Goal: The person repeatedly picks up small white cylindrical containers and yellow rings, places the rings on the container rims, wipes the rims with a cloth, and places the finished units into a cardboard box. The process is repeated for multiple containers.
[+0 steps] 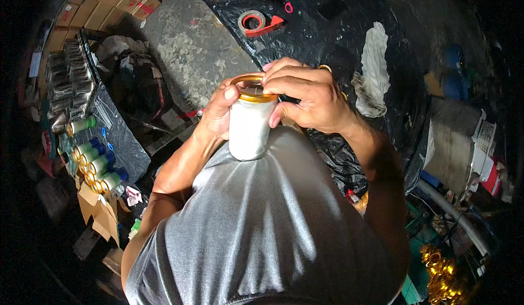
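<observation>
In the head view, the white jar (249, 133) was near the centre, a little toward eleven o'clock. The left hand (216, 111) gripped its side from ten o'clock; the right hand (312, 93), from two o'clock, was closed on its gold rim (257, 98). A tape dispenser (264, 27) lay at twelve.

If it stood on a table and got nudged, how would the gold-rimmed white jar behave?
The jar looks round and taller than wide, so it could tip and then roll; its smooth, shiny side might feel slippery.
</observation>
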Motion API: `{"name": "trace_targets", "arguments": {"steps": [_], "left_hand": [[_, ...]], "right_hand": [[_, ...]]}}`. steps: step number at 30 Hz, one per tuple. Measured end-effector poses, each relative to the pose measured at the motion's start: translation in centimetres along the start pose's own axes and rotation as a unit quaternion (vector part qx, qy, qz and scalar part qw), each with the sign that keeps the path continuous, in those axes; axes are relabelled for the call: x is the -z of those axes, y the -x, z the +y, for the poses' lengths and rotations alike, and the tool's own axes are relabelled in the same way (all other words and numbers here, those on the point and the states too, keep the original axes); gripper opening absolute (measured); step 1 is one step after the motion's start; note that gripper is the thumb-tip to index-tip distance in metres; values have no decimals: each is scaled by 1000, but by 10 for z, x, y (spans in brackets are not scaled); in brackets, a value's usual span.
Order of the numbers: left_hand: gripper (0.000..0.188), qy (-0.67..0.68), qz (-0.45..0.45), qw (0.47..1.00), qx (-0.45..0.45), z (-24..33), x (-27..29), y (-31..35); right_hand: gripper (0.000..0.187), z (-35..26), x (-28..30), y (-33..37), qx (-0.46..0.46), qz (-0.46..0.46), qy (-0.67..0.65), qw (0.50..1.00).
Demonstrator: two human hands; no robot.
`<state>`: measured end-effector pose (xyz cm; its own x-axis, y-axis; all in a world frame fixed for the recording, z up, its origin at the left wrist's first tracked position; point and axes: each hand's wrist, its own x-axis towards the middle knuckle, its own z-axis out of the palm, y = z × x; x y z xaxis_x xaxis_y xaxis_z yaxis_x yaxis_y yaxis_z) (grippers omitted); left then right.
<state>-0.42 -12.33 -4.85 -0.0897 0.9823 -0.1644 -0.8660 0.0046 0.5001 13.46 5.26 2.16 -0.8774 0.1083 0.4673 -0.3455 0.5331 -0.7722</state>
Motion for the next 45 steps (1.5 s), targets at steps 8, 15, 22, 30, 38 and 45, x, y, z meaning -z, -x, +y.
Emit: {"name": "trace_targets", "arguments": {"steps": [8, 15, 22, 30, 38, 45], "left_hand": [[84, 26, 12, 1000, 10, 13, -16, -4], [87, 57, -16, 998, 35, 23, -2, -10], [76, -52, -8, 999, -9, 42, -14, -9], [85, -534, 51, 837, -105, 84, -37, -17], [69, -751, 20, 600, -275, 81, -31, -26], [68, -759, 8, 602, -249, 80, -38, -24]], "right_hand": [[50, 6, 4, -4, 60, 11, 28, 998], [49, 15, 3, -19, 74, 4, 29, 997], [40, 12, 13, -28, 80, -7, 111, 991], [84, 32, 40, -29, -51, 26, -76, 995], [76, 17, 30, -89, 25, 293, 5, 956], [75, 87, -20, -51, -301, 125, -247, 913]]}}
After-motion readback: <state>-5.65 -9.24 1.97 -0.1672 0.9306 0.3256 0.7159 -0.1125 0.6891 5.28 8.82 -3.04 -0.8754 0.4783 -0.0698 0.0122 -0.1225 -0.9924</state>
